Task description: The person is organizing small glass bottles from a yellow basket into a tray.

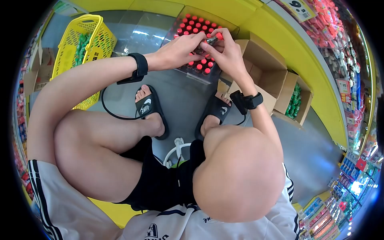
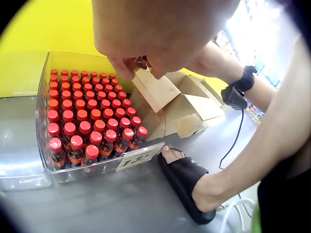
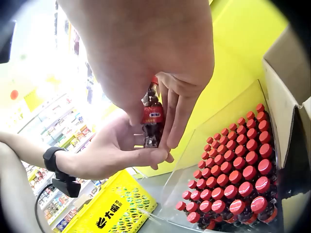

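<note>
The bottle point(image 3: 153, 115) was above the tray point(image 2: 77, 174) of red-capped bottles point(image 2: 92, 104), its long axis running from the left hand point(image 1: 178, 51) to the right hand point(image 1: 228, 55), cap point(image 1: 219, 36) toward the latter. The left hand pinched it near the base between thumb and fingers; the right hand pinched its upper part.

Bright light; sheen on floor point(image 1: 294, 148); wrist views partly overexposed; edges bowed, corners dark.
</note>
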`<state>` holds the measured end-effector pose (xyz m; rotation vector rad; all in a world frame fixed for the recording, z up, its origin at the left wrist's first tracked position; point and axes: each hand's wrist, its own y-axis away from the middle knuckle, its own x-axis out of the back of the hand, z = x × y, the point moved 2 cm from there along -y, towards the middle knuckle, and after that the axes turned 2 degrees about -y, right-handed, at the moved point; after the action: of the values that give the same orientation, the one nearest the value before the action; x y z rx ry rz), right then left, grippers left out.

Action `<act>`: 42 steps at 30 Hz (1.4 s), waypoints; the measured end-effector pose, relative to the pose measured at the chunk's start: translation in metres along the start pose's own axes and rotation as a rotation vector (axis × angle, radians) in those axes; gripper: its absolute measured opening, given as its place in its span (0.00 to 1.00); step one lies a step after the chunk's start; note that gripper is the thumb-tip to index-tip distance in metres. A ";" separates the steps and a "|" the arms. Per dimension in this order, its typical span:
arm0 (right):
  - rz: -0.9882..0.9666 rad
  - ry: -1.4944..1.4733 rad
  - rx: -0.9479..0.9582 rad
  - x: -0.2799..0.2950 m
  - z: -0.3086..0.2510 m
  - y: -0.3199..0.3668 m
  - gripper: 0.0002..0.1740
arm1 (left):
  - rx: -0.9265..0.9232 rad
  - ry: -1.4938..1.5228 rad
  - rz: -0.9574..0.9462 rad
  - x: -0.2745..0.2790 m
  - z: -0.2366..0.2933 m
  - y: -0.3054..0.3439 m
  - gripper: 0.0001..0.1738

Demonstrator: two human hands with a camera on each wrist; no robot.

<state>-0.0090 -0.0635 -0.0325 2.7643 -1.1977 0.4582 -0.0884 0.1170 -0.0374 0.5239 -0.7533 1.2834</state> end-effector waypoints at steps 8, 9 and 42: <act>-0.028 0.317 0.127 -0.014 -0.005 0.002 0.15 | 0.107 -0.059 -0.039 -0.001 -0.011 0.019 0.21; -0.019 0.298 0.108 -0.016 -0.007 0.003 0.15 | 0.111 -0.055 -0.041 -0.005 -0.018 0.021 0.21; -0.251 0.435 0.039 -0.059 0.072 0.034 0.14 | 0.242 0.090 -0.329 -0.071 -0.045 0.057 0.27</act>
<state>-0.0547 -0.0607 -0.1202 2.5981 -0.7395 0.9930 -0.1417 0.1156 -0.1241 0.7477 -0.4170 1.0859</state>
